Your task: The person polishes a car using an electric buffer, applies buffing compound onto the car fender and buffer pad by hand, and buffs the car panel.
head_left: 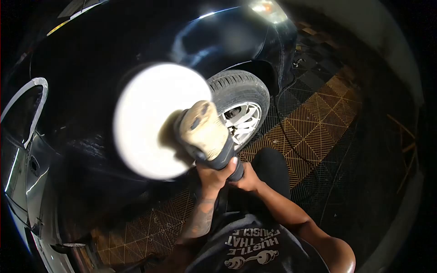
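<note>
A rotary polisher (207, 129) with a worn beige head and a dark body is held in front of me. Its large round white pad (141, 118) faces the black car panel (91, 104); the pad's edge is slightly blurred, and contact with the panel cannot be made out. My left hand (211, 176) is closed around the polisher's body just behind the head, thumb on top. Farther back, my right hand (246, 178) wraps round the rear grip. Some fingers of both hands are hidden by the tool.
Right of the pad is the car's wheel (241, 107) with silver spokes. A headlight (268, 11) shows at the top, a taped window edge (38, 84) at the left. A dark cord (286, 132) crosses the ribbed black-and-tan floor tiles (314, 123). My knee (272, 170) is near the wheel.
</note>
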Demonstrator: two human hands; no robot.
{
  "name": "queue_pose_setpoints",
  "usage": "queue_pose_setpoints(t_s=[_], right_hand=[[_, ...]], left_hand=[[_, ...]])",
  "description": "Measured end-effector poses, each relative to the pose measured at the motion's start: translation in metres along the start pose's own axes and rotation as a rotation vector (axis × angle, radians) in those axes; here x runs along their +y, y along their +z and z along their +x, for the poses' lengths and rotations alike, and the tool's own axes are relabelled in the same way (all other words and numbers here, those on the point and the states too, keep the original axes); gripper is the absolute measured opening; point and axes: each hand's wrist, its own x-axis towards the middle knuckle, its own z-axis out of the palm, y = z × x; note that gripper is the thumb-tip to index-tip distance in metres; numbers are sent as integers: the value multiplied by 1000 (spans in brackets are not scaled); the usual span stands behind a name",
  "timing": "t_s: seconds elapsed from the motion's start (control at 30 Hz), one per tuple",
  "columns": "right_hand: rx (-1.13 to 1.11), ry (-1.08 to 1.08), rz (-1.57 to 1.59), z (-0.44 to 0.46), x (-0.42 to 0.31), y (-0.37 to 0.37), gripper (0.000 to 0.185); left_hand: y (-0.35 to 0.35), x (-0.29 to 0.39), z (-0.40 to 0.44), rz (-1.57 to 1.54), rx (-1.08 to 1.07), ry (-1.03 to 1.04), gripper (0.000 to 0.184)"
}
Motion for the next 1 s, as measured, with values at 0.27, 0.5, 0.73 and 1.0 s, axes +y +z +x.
queue_pose_setpoints(t_s=[0.27, 0.5, 0.73, 1.0], right_hand=[[194, -5, 57, 7, -23, -68, 24], [80, -115, -470, 39, -97, -134, 30], [-82, -222, -654, 48, -137, -141, 36], [82, -10, -150, -13, -102, -134, 42]], left_hand=[[67, -4, 55, -178, -202, -11, 51], [81, -8, 66, -405, 3, 150, 47], [69, -8, 54, -483, 79, 306, 49], [94, 26, 60, -396, -88, 27, 48]])
